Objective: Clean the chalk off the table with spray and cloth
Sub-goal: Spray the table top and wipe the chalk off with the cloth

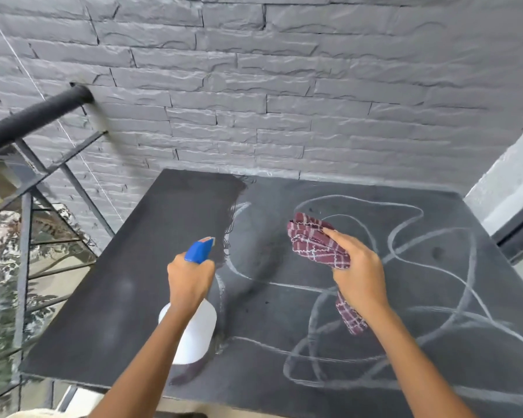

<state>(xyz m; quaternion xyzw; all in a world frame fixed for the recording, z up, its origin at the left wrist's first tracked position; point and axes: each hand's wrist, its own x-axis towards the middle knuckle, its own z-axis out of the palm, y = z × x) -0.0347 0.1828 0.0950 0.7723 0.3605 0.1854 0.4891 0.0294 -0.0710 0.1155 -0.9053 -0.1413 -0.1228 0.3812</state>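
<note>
Blue at the head and white in the body, the spray bottle (194, 333) is held over the left-middle of the dark surface (103, 312). Its long axis runs from the near edge toward the wall, base toward the person and nozzle (207, 242) pointing away and slightly right. The left hand (189, 280) grips its neck just below the head, fingers (207, 268) curled round it; the body hangs below the wrist, and a shadow lies on the surface under the base.

The right hand (360, 273) holds a bunched maroon checked cloth (314, 242) to the right of the nozzle. Most of the cloth sticks out beyond the fingers (335, 235), which are closed over it, one laid straight along its top; a loose tail hangs out below the palm toward the near edge. Whether the cloth touches the surface, I cannot tell.

White chalk lines (405, 236) loop across the middle and right of the surface — some smeared grey between the two hands — while the left part is plain dark. A grey brick wall (284, 86) stands behind; a black railing (34, 116) runs along the left.
</note>
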